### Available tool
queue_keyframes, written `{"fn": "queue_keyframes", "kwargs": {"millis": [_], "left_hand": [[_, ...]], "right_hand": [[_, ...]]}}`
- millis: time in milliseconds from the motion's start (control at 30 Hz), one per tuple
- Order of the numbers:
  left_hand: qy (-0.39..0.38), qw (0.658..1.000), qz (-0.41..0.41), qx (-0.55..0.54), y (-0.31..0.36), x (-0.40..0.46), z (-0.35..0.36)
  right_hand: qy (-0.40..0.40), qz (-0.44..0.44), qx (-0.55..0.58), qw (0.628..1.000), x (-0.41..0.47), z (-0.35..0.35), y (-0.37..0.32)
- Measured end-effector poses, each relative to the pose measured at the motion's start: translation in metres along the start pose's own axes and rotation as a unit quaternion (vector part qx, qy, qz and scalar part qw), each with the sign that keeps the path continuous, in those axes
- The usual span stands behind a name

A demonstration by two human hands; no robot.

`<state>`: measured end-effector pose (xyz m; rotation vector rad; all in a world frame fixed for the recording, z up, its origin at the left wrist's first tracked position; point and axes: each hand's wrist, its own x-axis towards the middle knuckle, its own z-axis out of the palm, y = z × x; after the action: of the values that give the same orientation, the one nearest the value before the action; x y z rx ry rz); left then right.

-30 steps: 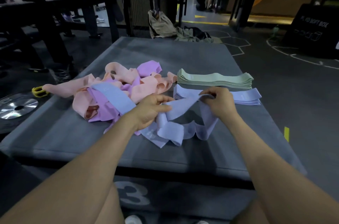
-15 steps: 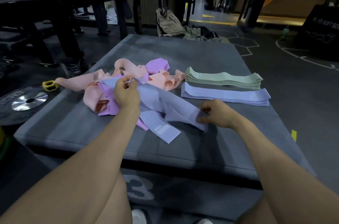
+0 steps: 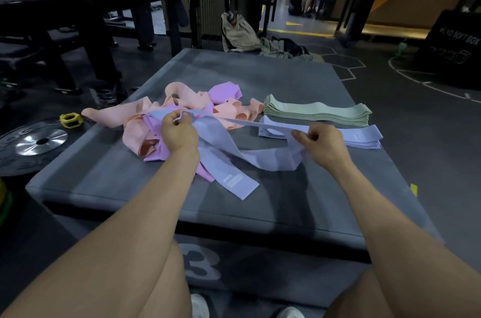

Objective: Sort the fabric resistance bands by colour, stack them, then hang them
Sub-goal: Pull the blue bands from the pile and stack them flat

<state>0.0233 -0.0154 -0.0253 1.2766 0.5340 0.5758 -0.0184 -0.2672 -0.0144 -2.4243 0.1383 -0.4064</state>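
Note:
A lavender-blue band [image 3: 223,151] is stretched between my hands above the grey padded box [image 3: 104,177]. My left hand [image 3: 178,133] pinches its left end over the loose pile. My right hand [image 3: 321,139] grips its right end just in front of the flat lavender-blue stack [image 3: 364,137]. A second lavender-blue band [image 3: 234,181] with a white label lies loose under the held one. Behind the blue stack sits a neat green stack [image 3: 318,112]. The unsorted pile of pink bands [image 3: 135,133] and purple bands [image 3: 225,91] lies at the left.
A weight plate [image 3: 33,142] and a yellow collar clip [image 3: 70,120] lie on the floor at the left. Bags and clothes [image 3: 260,39] lie beyond the box's far edge. A black soft plyo box [image 3: 453,49] stands at the far right. Dark rack frames rise at the left.
My hands have drawn apart, pulling the lavender-blue band taut. The right hand rose and moved right toward the blue stack; the left stays over the pile.

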Motion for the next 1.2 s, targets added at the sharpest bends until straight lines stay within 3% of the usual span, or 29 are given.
{"fn": "queue_keyframes", "kwargs": {"millis": [233, 433, 533, 700, 933, 1200], "left_hand": [[-0.014, 0.999, -0.014, 0.039, -0.003, -0.002, -0.001], [-0.032, 0.997, -0.020, 0.068, -0.002, -0.007, 0.000], [-0.040, 0.995, -0.028, 0.085, -0.002, -0.007, 0.001], [-0.046, 0.995, -0.019, 0.090, -0.002, -0.010, 0.000], [-0.031, 0.994, -0.003, 0.106, 0.000, -0.010, -0.006], [-0.088, 0.975, 0.027, 0.203, -0.003, -0.013, -0.002]], "right_hand": [[0.045, 0.062, -0.058, 0.995, 0.001, 0.003, -0.001], [-0.110, 0.021, -0.032, 0.993, -0.004, 0.007, 0.007], [-0.140, -0.004, -0.027, 0.990, -0.006, 0.005, 0.008], [-0.081, 0.042, -0.010, 0.996, -0.005, 0.005, 0.012], [0.055, 0.123, 0.104, 0.985, 0.000, -0.005, 0.027], [0.037, 0.118, 0.076, 0.989, 0.001, -0.002, 0.038]]}}
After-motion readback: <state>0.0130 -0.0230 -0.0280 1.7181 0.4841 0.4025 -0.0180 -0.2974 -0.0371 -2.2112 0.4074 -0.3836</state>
